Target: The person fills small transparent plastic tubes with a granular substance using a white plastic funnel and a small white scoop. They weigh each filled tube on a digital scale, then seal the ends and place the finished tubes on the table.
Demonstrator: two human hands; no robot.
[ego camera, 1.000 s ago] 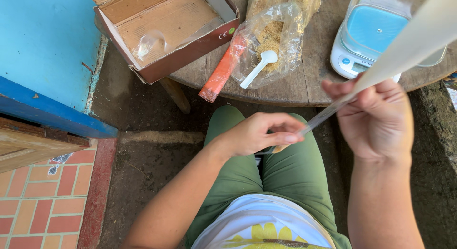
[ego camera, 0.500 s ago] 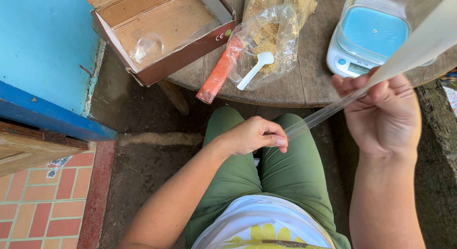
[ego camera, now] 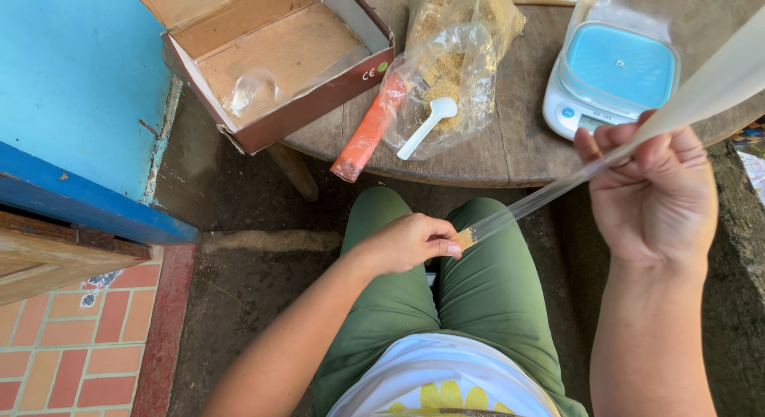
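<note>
- Here, a round wooden table (ego camera: pixel 510 146) fills the far side, its near edge curving just beyond the person's green-clad knees.
- A shallow open cardboard box (ego camera: pixel 271 58) sits at the table's far left, overhanging the edge, with a bit of crumpled clear plastic (ego camera: pixel 251 90) inside.
- A small digital scale (ego camera: pixel 610 78) with a pale blue platform stands at the far right of the table, under a clear cover.
- A clear bag of brown granules (ego camera: pixel 446 78) lies mid-table, a white plastic spoon (ego camera: pixel 428 126) resting on it and an orange tube-shaped pack (ego camera: pixel 368 130) just to its left, reaching the table edge.
- The right hand (ego camera: pixel 653 194) is raised at the right, fingers curled around a long, narrow clear plastic sleeve (ego camera: pixel 558 186) that runs slantwise from the far right down toward the lap.
- The left hand (ego camera: pixel 410 242) hovers over the knees, fingertips pinched shut on the sleeve's lower end, where a little brown material shows.
</note>
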